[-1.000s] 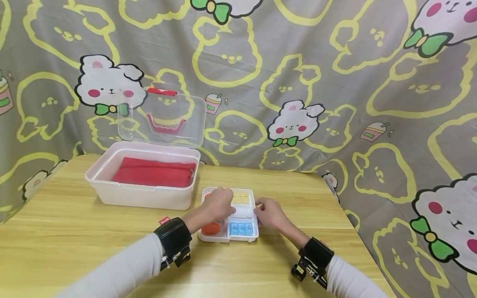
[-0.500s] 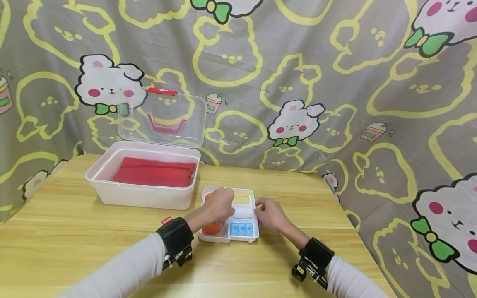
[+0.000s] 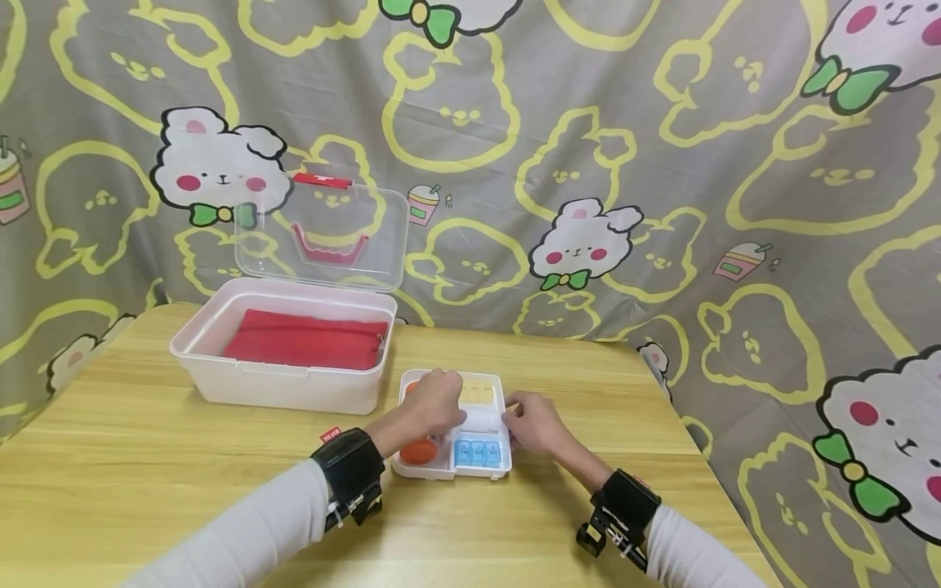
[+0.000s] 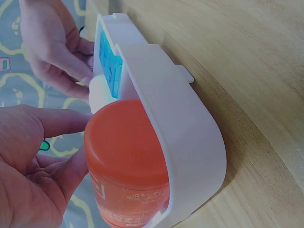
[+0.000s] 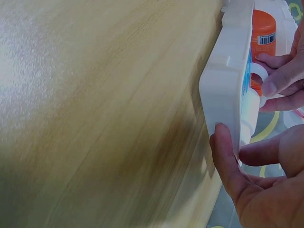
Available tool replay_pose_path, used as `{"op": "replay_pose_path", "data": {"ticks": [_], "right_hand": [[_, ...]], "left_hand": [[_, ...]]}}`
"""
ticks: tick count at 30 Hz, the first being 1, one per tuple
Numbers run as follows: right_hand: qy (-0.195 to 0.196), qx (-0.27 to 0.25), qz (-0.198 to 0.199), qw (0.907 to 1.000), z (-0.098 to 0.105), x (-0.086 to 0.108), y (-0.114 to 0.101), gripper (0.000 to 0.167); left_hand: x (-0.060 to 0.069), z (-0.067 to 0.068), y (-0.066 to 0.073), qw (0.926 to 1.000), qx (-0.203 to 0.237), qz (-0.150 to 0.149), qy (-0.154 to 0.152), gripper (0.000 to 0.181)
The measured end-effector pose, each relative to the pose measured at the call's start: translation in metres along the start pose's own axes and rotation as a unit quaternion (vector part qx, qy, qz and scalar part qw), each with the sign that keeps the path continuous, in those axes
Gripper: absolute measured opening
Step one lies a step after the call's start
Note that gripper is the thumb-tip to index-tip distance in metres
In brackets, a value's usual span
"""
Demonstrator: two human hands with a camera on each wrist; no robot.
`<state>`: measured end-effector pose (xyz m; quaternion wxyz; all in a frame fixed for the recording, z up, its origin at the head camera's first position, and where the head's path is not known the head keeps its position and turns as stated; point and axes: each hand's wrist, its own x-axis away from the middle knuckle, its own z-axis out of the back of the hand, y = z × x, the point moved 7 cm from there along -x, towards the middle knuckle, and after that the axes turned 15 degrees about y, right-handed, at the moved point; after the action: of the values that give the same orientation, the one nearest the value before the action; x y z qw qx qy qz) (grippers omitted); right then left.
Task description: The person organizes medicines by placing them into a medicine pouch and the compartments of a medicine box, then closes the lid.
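Observation:
A white compartment case (image 3: 481,471) lies open on the table. In it are an orange bottle (image 4: 126,147), a blue pill organizer (image 3: 478,453), a yellow one (image 3: 478,390) and a white cylinder (image 3: 481,420). My left hand (image 3: 434,403) reaches over the orange bottle. In the right wrist view its thumb and fingers pinch a white ring-shaped piece (image 5: 259,70) beside the cylinder; its exact kind is unclear. In the left wrist view the bottle hides those fingertips. My right hand (image 3: 535,420) grips the case's right wall between thumb and fingers.
Behind and left stands a translucent white storage box (image 3: 287,388) holding a red zippered pouch (image 3: 309,339). Its clear lid (image 3: 367,237), with a pink handle, is raised. A patterned curtain (image 3: 478,188) hangs behind the wooden table (image 3: 243,474).
Both hands keep nearly the same places at the case. The left wrist has shifted very slightly right.

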<state>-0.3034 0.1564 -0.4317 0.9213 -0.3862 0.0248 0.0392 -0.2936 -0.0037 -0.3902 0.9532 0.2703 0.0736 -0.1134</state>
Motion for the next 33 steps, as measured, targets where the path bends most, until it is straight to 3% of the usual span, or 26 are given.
{"op": "replay_pose_path", "data": {"ticks": [16, 33], "right_hand": [[-0.001, -0.011, 0.007, 0.9999, 0.0003, 0.0014, -0.0012, 0.030], [0.004, -0.008, 0.014, 0.9999, -0.0014, 0.0027, 0.0012, 0.026]], "left_hand": [[-0.0035, -0.0010, -0.0002, 0.9998, -0.002, 0.018, 0.003, 0.016], [-0.0027, 0.0004, 0.0023, 0.9998, 0.003, 0.014, 0.014, 0.012]]}}
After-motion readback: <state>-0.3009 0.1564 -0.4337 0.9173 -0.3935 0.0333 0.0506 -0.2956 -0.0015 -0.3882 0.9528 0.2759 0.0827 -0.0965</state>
